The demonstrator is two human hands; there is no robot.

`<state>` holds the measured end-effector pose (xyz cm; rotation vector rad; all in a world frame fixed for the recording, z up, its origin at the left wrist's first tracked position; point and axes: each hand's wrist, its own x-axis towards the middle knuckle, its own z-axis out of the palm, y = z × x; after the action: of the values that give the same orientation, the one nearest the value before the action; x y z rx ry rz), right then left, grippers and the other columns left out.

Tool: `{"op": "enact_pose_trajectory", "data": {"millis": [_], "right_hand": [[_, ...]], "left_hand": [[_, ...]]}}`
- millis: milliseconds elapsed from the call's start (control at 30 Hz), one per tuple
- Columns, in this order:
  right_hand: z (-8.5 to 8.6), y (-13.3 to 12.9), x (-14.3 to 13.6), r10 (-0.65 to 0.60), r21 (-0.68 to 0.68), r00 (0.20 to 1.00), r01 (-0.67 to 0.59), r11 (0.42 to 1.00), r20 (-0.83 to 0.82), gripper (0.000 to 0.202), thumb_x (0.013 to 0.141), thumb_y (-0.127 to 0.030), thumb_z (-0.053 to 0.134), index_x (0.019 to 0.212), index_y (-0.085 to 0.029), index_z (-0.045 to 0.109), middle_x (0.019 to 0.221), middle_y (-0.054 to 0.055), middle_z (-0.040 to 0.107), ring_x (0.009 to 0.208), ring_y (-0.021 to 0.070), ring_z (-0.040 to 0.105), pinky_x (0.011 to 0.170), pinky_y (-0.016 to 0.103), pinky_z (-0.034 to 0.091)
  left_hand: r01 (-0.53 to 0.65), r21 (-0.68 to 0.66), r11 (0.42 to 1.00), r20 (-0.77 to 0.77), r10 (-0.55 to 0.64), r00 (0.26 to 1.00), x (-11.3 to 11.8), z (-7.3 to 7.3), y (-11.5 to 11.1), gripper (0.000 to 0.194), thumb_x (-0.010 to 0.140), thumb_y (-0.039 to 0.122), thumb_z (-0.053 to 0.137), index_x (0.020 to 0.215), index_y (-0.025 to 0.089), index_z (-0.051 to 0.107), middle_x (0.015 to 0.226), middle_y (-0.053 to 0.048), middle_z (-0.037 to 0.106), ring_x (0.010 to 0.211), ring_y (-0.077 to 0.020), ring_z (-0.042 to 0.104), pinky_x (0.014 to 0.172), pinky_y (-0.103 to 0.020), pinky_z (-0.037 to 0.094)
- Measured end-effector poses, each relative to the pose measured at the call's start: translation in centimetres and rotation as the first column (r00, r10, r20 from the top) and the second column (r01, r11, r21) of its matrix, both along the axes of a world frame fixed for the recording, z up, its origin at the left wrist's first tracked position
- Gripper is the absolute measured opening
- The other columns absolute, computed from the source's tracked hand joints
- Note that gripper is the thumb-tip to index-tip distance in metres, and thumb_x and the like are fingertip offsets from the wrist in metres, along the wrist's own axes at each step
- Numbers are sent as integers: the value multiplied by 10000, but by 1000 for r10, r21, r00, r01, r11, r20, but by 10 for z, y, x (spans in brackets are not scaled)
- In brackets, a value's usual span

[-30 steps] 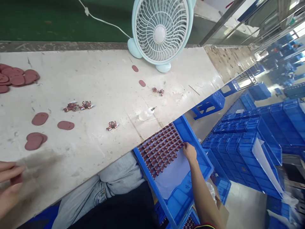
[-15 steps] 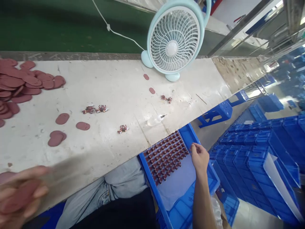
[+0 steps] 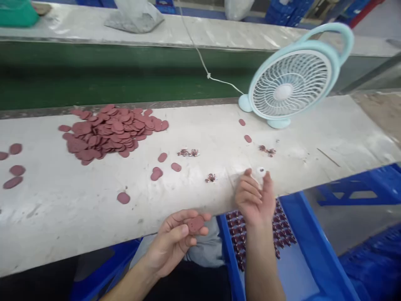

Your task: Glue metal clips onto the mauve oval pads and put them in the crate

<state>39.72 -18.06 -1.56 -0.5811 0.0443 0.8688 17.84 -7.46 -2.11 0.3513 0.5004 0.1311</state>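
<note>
My left hand (image 3: 180, 238) pinches a reddish-brown oval piece (image 3: 196, 224) with small holes between thumb and fingers, just off the table's front edge. My right hand (image 3: 255, 196) is over the edge to the right, thumb and fingers around a small white squeeze bottle (image 3: 261, 170). The bottle's dark tip faces me; most of its body is hidden by the hand. Left of it on the table lies a small red-and-white assembled piece (image 3: 211, 178). Under my right forearm, a blue crate (image 3: 313, 234) holds rows of similar dark red pieces (image 3: 237, 234).
A heap of oval pieces (image 3: 112, 131) covers part of the white table (image 3: 78, 209), with loose ovals (image 3: 123, 197) around it. A light blue fan (image 3: 283, 92) with a white cord (image 3: 209, 75) stands at the back. A thin stick (image 3: 328, 157) and a blue stool (image 3: 360, 188) are right.
My view has swung left. My left hand has brought its oval piece from the far left to the front middle. My right hand has gone from above the crate to the bottle, now tip toward me.
</note>
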Motion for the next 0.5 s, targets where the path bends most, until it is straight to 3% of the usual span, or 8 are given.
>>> {"op": "enact_pose_trajectory", "data": {"millis": [100,267,433,500], "right_hand": [[14,-9,-23,41,-146,989,-20,989,144,331,913,-488,556,975,-201,709,629,-57,507,407,54,365,309,118,345],[31,-13,-82,81,-423,913,105,900,399,421,825,-651,627,959,-258,696,600,-34,560,344,105,442,263,204,326],[25,-15,-117,79,-474,685,412,778,724,274,897,-537,632,1050,-315,679,857,15,646,513,177,619,427,323,492],[18,-24,-118,195,-543,671,358,760,716,255,905,-538,614,1115,-394,628,1003,14,639,640,222,678,563,409,559]], "left_hand": [[-24,-14,1000,26,24,999,0,0,3,220,828,211,782,1048,211,782,1165,-110,772,942,-179,770,672,-112,585],[-27,-1,1000,22,27,999,3,-1,-2,216,859,198,753,1074,197,777,1137,-111,781,980,-199,764,732,-155,602],[-33,-18,999,14,33,999,3,1,-7,210,883,190,728,1086,207,779,1131,-96,785,982,-177,761,810,-163,592],[-28,-25,999,11,28,1000,2,1,-8,215,878,203,737,1088,212,780,1144,-92,781,947,-173,767,824,-177,595]]}}
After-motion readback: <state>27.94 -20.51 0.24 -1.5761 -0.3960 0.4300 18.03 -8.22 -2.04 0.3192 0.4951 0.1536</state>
